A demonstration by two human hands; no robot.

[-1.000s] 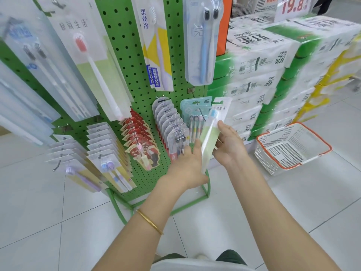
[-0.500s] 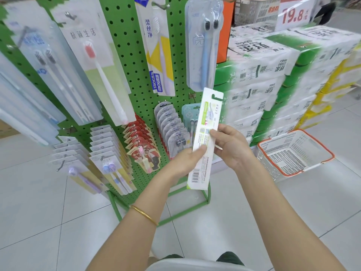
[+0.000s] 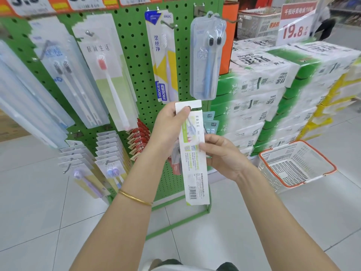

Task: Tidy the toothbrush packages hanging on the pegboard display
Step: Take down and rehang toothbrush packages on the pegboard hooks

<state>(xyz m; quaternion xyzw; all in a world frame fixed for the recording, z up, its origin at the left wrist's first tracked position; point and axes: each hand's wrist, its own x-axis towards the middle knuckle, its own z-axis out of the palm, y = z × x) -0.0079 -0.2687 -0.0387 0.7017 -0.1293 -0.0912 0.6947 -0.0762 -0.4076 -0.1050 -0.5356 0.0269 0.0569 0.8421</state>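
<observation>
I hold a long white and green toothbrush package [image 3: 193,169] upright in front of the green pegboard [image 3: 134,61], its printed back with a barcode facing me. My left hand [image 3: 168,128] pinches its top near the hanging slot. My right hand [image 3: 222,155] grips its right edge at mid-height. On the pegboard hang a clear twin-brush pack [image 3: 208,55], a blue and yellow pack [image 3: 163,55], a white pack with a red-headed brush [image 3: 109,75], and lower rows of smaller packs [image 3: 109,151].
Stacked green and white paper packs [image 3: 273,90] stand right of the board. A white basket with an orange rim [image 3: 297,167] sits on the tiled floor [image 3: 254,222]. The stand's green foot frame [image 3: 175,223] juts out below. Price signs [image 3: 297,24] stand above.
The package has risen from the lower hooks to mid-board height and turned its back toward me. My left hand slid up to its top; my right hand stays on its right edge.
</observation>
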